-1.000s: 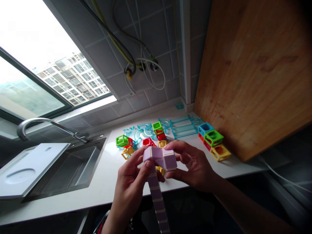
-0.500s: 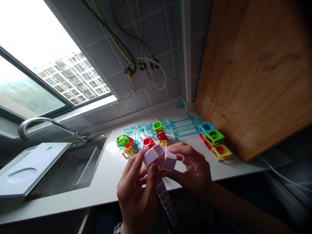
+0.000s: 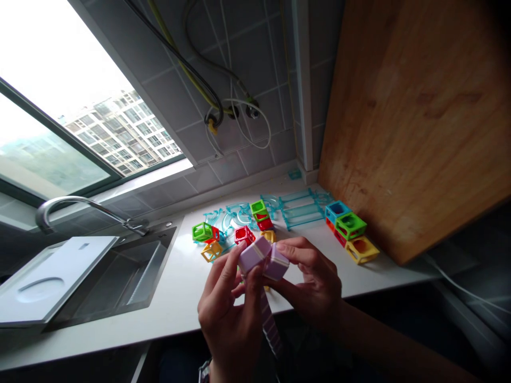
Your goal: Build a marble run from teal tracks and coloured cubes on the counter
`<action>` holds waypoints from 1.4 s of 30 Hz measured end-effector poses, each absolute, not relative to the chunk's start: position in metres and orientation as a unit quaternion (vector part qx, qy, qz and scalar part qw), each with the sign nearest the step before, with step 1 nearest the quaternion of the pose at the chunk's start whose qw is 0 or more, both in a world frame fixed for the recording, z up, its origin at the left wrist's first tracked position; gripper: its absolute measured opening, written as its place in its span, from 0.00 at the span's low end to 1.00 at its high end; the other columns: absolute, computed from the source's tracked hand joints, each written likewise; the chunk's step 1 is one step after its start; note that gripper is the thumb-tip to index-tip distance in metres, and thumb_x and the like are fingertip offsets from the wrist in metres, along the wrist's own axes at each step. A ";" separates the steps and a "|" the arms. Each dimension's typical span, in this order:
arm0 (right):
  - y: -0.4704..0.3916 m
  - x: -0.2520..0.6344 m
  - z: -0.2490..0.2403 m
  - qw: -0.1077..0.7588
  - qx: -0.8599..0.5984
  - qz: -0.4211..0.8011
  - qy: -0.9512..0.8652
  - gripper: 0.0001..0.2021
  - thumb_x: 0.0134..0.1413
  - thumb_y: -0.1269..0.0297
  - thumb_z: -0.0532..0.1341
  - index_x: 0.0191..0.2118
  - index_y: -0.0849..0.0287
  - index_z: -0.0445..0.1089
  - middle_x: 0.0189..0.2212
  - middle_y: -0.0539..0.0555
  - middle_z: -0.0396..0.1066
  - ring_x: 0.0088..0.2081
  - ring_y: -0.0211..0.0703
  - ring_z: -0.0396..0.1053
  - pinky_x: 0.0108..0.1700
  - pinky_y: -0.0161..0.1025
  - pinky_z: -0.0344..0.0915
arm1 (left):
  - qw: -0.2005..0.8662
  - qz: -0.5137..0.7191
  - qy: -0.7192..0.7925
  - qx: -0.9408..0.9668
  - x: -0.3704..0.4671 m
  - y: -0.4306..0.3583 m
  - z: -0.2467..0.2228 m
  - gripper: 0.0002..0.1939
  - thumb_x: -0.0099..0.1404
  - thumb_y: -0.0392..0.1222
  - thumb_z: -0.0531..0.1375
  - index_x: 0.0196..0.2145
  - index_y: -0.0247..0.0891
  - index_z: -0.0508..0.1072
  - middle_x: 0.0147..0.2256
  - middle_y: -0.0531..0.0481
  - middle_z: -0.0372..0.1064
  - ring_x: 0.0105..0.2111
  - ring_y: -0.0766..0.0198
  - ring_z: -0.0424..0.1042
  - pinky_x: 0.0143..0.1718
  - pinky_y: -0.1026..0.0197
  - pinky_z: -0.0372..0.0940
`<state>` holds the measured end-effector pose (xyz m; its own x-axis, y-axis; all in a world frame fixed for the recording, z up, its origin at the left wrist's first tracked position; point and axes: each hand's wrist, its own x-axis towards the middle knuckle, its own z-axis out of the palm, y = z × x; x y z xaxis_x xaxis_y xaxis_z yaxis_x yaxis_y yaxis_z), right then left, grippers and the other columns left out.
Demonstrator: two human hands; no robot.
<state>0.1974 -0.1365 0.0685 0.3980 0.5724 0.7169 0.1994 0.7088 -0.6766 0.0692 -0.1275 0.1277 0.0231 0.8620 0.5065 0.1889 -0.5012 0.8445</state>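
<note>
Two light purple pieces with pale stripes are held up near the front edge of the counter. My left hand grips the left purple block between thumb and fingers. With thumb and fingertips, my right hand holds the right purple block. The two blocks touch or nearly touch at their inner corners. Below them a striped purple strip hangs down past the counter edge; its upper end is hidden behind my left hand.
Behind my hands, on the white counter, lie a red cube frame, a green one and clear blue track pieces. Stacked coloured frames stand right, by a wooden board. A sink and faucet are left.
The left purple block has tilted and shifted slightly right with my left hand. The hanging strip has swung a little and appears more upright. The right hand has barely moved.
</note>
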 end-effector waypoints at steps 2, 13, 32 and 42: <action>-0.137 0.196 0.068 0.754 -0.360 0.110 -0.538 0.31 0.51 0.69 0.77 0.59 0.44 0.70 0.47 0.55 0.75 0.46 0.52 0.77 0.45 0.49 0.79 | 0.295 0.574 0.391 0.657 0.068 -0.127 0.127 0.19 0.66 0.37 0.68 0.54 0.47 0.80 0.49 0.47 0.76 0.41 0.58 0.79 0.32 0.64 0.77; -0.143 0.189 0.070 0.758 -0.355 0.060 -0.544 0.33 0.51 0.71 0.76 0.61 0.43 0.68 0.43 0.55 0.76 0.42 0.53 0.77 0.41 0.50 0.78 | 0.343 0.558 0.398 0.642 0.061 -0.131 0.132 0.16 0.67 0.40 0.68 0.52 0.44 0.81 0.49 0.46 0.75 0.37 0.61 0.78 0.31 0.65 0.75; -0.138 0.221 0.084 0.668 -0.232 0.459 -0.537 0.40 0.44 0.69 0.80 0.63 0.40 0.69 0.62 0.55 0.73 0.63 0.54 0.70 0.63 0.52 0.71 | 0.500 0.398 0.346 0.688 0.036 -0.102 0.149 0.15 0.71 0.40 0.65 0.54 0.44 0.80 0.48 0.44 0.76 0.43 0.60 0.79 0.40 0.67 0.75; -0.133 0.221 0.080 0.673 -0.197 0.522 -0.485 0.38 0.41 0.73 0.81 0.61 0.46 0.74 0.54 0.54 0.76 0.55 0.49 0.74 0.52 0.37 0.76 | 0.546 0.338 0.304 0.704 0.029 -0.100 0.154 0.23 0.73 0.37 0.62 0.63 0.48 0.73 0.58 0.41 0.69 0.52 0.55 0.77 0.49 0.62 0.75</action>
